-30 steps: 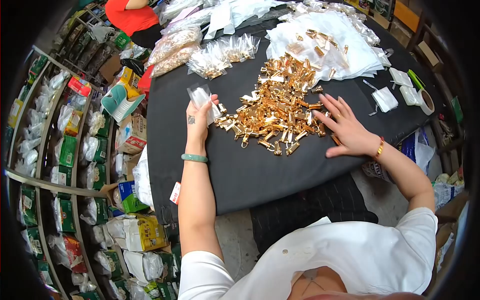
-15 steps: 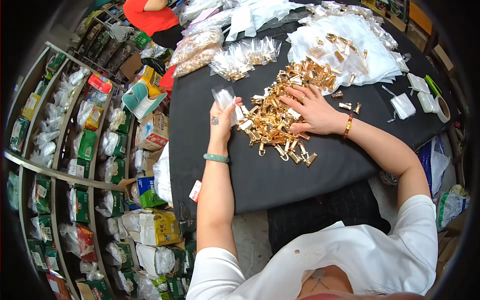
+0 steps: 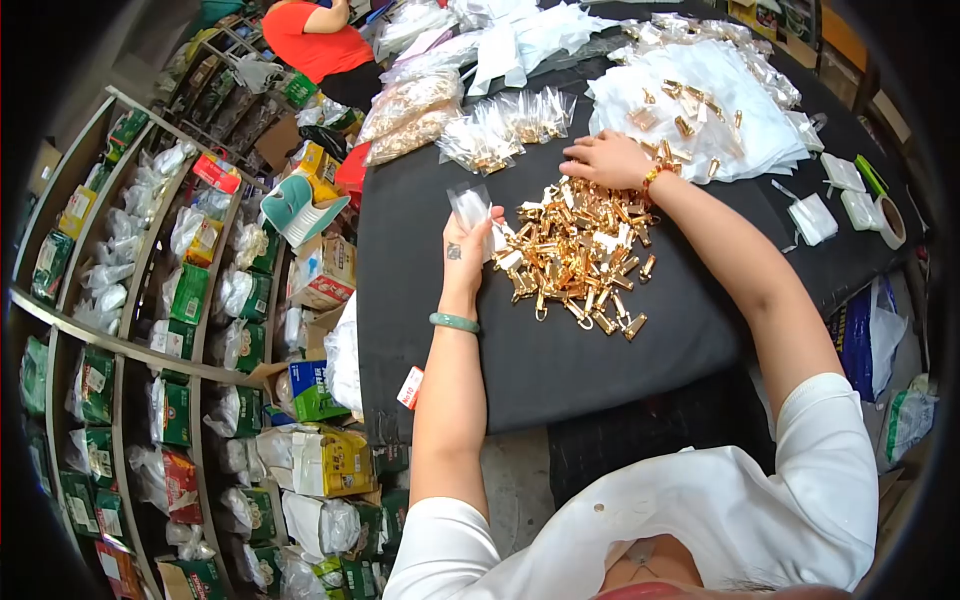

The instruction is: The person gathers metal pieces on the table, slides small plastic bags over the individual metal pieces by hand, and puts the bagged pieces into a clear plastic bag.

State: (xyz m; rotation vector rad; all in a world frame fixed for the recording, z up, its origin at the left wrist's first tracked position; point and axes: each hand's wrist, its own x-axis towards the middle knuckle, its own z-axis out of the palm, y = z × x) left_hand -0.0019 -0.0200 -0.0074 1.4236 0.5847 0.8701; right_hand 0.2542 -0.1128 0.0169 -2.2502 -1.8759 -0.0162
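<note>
Left fingers (image 3: pixel 498 214) closed on clear bags (image 3: pixel 468 207), long axis forward-left; right fingers (image 3: pixel 579 154) part-open at gold clasps (image 3: pixel 578 250).

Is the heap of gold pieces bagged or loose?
Loose: the gold pieces lie directly on the black cloth, no bag around them.

On the surface (image 3: pixel 590 375) before me lies a heap of clasps (image 3: pixel 580 255), and behind it to the right I have plastic sheets (image 3: pixel 765 125) with more clasps on top. Small filled bags (image 3: pixel 500 128) lie behind the heap to the left, larger bags (image 3: pixel 412 105) left of those. Packets (image 3: pixel 814 219) and a tape roll (image 3: pixel 899 224) sit off to my right; shelves (image 3: pixel 150 356) stand to my left.
</note>
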